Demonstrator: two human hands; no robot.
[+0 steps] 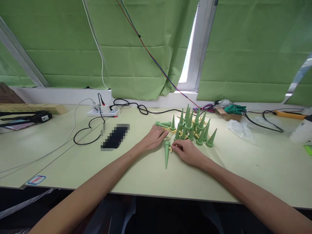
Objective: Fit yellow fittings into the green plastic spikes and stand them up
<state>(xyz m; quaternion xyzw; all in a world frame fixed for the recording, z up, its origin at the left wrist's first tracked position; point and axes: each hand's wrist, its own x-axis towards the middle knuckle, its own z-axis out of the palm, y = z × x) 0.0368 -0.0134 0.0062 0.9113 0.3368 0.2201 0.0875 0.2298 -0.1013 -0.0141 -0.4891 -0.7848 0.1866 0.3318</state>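
Several green cones point(188, 122) stand upright in a cluster on the table, with yellow pieces among them. One green cone point(166, 154) lies near the front, its tip toward the table's front edge. Beside its wide end, my right hand point(186, 151) has thumb and index finger brought together at a small yellow piece point(170, 149). My left hand point(155, 137) rests palm down, fingers extended, left of the cluster by more yellow pieces point(170, 130). Beyond its fingertips lie green cones point(161, 124) on their sides.
A blurred dark object point(115, 137) lies on the table point(136, 177) at left. A power strip point(103, 112) with black and white cables is behind it. Back right are a cardboard box point(229, 115), clear plastic point(240, 130) and a white bottle point(302, 131).
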